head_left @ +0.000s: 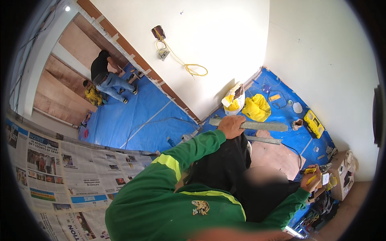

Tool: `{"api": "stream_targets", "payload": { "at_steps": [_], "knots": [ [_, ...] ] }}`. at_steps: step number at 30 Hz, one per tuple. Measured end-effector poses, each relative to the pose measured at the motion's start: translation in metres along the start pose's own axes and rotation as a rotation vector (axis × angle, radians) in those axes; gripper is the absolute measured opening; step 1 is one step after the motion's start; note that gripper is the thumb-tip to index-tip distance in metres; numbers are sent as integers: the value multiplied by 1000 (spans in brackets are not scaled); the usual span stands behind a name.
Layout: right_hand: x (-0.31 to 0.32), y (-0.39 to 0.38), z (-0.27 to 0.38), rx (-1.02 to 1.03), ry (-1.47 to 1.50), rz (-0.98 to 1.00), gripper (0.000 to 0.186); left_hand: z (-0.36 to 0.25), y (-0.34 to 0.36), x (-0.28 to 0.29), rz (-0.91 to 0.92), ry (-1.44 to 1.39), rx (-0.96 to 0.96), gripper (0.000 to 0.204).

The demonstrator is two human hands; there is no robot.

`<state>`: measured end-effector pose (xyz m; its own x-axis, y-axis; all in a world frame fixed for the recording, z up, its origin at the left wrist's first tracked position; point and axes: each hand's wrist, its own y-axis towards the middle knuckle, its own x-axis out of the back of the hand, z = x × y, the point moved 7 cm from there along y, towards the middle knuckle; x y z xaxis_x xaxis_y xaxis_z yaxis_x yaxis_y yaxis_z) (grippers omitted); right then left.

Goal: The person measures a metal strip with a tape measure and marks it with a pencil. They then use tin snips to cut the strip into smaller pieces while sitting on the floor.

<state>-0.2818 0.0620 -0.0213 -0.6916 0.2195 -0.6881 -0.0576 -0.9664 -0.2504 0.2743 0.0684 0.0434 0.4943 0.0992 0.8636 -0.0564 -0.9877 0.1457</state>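
Observation:
My left hand (231, 126) is closed around a long, flat grey strip (265, 126), held roughly level over my lap. A second grey strip (263, 140) lies just below it, its near end hidden behind my dark-clothed leg. Off to the right, my right hand (315, 181) is closed on a yellow-handled tool (309, 171); its exact kind is too small to tell. Beneath the strips lies a pinkish-brown board (273, 154).
Blue sheeting (150, 108) covers the floor. A white-and-yellow sack (234, 99), yellow cloth (257, 107), yellow case (313, 123) and cardboard box (341, 176) stand around. Yellow cable (196, 70) hangs from the wall. Two people (105, 74) work at far left, near newspaper-covered surfaces (80, 172).

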Motion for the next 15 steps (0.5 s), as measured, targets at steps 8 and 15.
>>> {"api": "stream_targets", "payload": {
  "at_steps": [8, 15],
  "knots": [
    [4, 7, 2, -58, 112, -167, 21, -5, 2, 1, -44, 4, -32, 30],
    [0, 6, -8, -104, 87, -194, 23, 0, 1, 2, -18, 18, -6, 32]
  ]
}}
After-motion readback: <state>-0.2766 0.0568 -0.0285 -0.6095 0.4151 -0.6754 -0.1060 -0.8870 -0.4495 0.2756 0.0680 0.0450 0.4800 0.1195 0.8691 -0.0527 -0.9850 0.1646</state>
